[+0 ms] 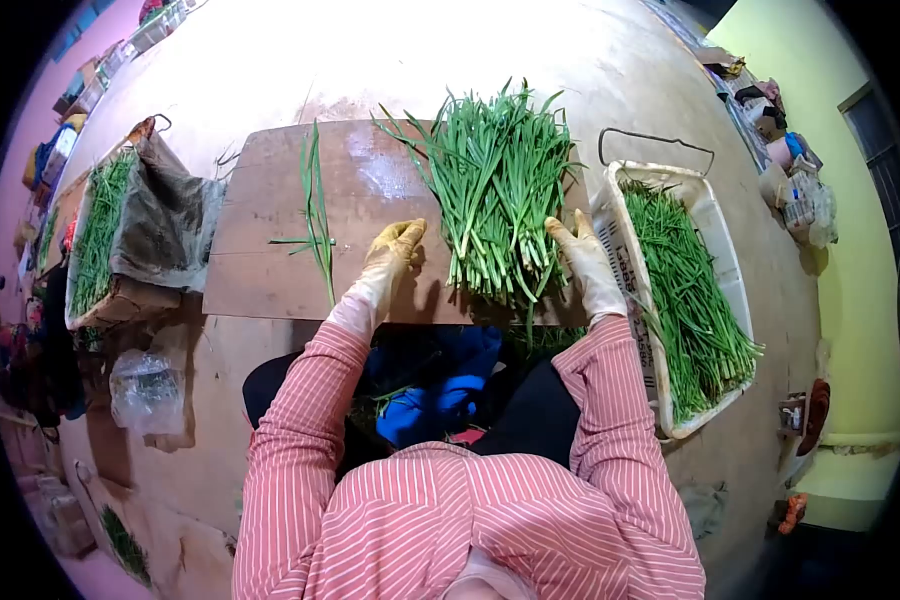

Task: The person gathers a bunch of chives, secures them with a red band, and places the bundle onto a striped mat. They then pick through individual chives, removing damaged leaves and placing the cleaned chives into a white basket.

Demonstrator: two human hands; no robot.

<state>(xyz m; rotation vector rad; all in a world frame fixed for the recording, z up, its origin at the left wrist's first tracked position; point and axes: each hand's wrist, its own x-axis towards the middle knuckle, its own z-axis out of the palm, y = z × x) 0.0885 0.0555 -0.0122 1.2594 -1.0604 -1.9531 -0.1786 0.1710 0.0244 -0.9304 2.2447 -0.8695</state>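
One pile of green stalks (500, 190) lies on the brown board (260, 220). The left hand (398, 245) looks open just beside it; the right hand (582, 262), open too, seems to touch it. Probably light, bendy, easily squashed: cup gently near the pale ends.

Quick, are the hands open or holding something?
Left hand: beside the greens, nothing visible in it; open or closed, can't tell.
Right hand: open, thumb against the greens' edge.
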